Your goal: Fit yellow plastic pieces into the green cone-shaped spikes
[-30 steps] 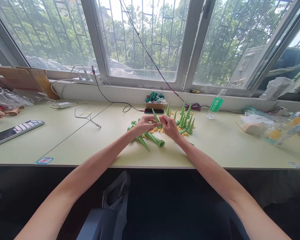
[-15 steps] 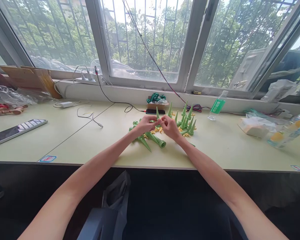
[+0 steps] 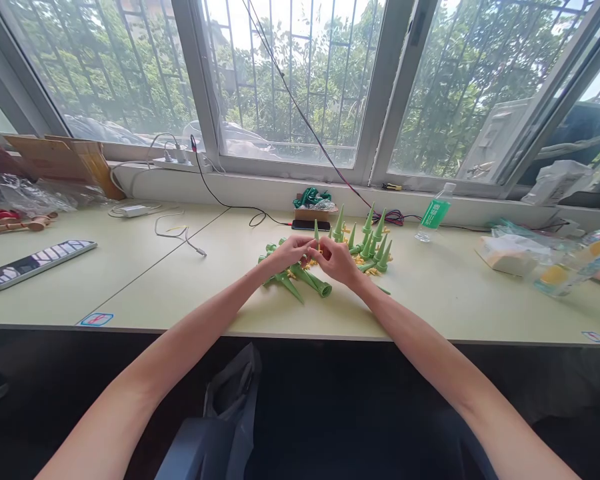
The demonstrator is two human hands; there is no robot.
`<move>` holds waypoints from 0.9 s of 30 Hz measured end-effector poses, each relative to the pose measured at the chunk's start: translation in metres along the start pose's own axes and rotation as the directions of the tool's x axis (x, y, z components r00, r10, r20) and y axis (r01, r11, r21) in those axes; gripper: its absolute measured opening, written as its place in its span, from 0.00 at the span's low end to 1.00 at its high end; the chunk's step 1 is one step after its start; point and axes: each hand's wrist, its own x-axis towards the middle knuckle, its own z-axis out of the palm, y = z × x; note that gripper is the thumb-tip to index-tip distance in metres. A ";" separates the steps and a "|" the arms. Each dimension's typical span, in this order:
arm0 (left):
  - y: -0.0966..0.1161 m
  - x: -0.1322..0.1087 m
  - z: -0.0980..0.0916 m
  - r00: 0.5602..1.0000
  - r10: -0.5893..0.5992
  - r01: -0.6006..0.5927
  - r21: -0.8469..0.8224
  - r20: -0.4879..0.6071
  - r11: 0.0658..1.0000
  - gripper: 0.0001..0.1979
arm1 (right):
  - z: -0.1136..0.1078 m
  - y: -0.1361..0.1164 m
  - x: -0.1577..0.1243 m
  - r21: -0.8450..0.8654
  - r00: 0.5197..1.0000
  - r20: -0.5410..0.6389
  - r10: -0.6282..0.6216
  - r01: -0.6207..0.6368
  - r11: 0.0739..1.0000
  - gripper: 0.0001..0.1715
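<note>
Close together over the table, my two hands meet around a green plastic spike (image 3: 317,229) that points upward. My left hand (image 3: 293,252) is closed on the spike; its lower part is hidden by my fingers. With fingers pinched beside it, my right hand (image 3: 338,260) is at a small yellow plastic piece (image 3: 321,251), mostly covered. Several green spikes stand upright to the right, among them one spike (image 3: 381,259) with yellow bits at its foot. In front of my left hand lie more spikes, including a hollow-ended one (image 3: 323,288).
Behind the hands are a black phone (image 3: 311,225) and a small cardboard box (image 3: 314,212). A green-labelled bottle (image 3: 435,215) stands to the right. At left lie a white cable (image 3: 183,237) and a large phone (image 3: 37,265). The table's front edge (image 3: 310,336) runs below my forearms.
My right hand has rolled slightly and its fingers have closed in nearer the left hand. The held spike sits a little lower in view. The other spikes stay where they were.
</note>
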 end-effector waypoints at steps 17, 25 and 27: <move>0.000 -0.001 -0.001 1.000 -0.009 0.010 -0.011 0.005 1.000 0.23 | 0.002 0.001 0.000 -0.046 0.997 0.019 -0.074 0.074 0.996 0.17; 0.000 0.000 0.000 1.000 -0.018 0.018 -0.005 -0.009 1.000 0.23 | 0.001 0.000 0.000 -0.058 0.998 0.032 -0.057 0.059 0.997 0.17; -0.001 0.000 0.001 1.000 -0.017 0.017 -0.006 -0.016 1.000 0.24 | 0.001 -0.001 0.000 -0.053 0.999 0.021 -0.048 0.049 0.997 0.18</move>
